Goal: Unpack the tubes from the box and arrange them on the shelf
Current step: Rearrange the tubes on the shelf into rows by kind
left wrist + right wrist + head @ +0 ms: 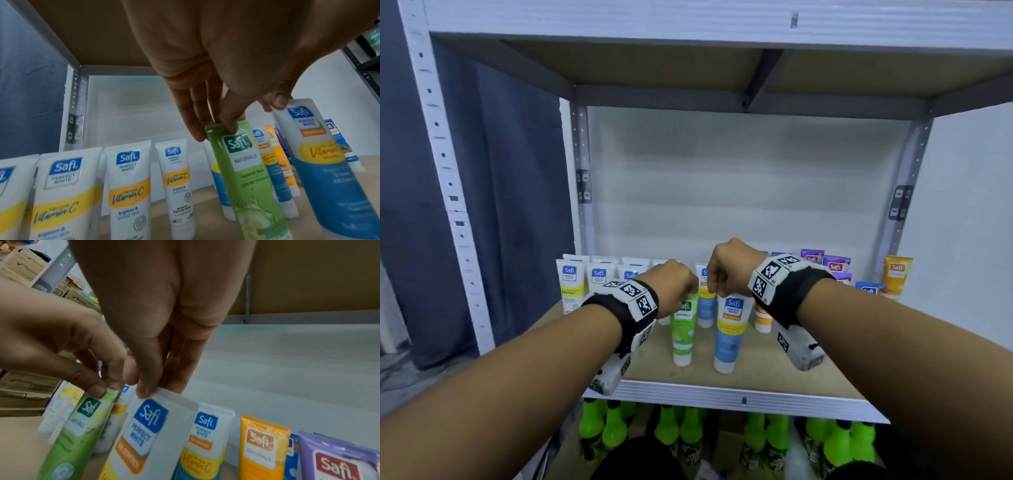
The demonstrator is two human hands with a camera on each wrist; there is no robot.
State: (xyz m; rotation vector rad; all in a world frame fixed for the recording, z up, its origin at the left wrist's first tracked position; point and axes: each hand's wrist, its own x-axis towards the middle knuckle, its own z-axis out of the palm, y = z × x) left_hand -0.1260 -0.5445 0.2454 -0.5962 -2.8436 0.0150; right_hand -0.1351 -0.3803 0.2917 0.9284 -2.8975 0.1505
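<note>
Fingers of the left hand [671, 286] are pinching the crimped top of the green tube [683, 330], while the right hand [729, 267] is pinching the blue-and-white tube [731, 334]. Both tubes are standing upright, caps down, side by side near the shelf [722, 394] front, hanging straight below the fingertips.

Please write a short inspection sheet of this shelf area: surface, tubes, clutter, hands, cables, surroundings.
Surface: brown shelf board, tubes standing on it.
Job's things: green tube and blue and white tube upright in front; white tubes in rows behind on the left, purple tubes and orange tube on the right.
Clutter: nothing seen.
Hands: left hand pinches the green tube's top; right hand pinches the blue and white tube's top.
Cables: nothing seen.
Surroundings: green bottles on the level below; the box is not in view.
</note>
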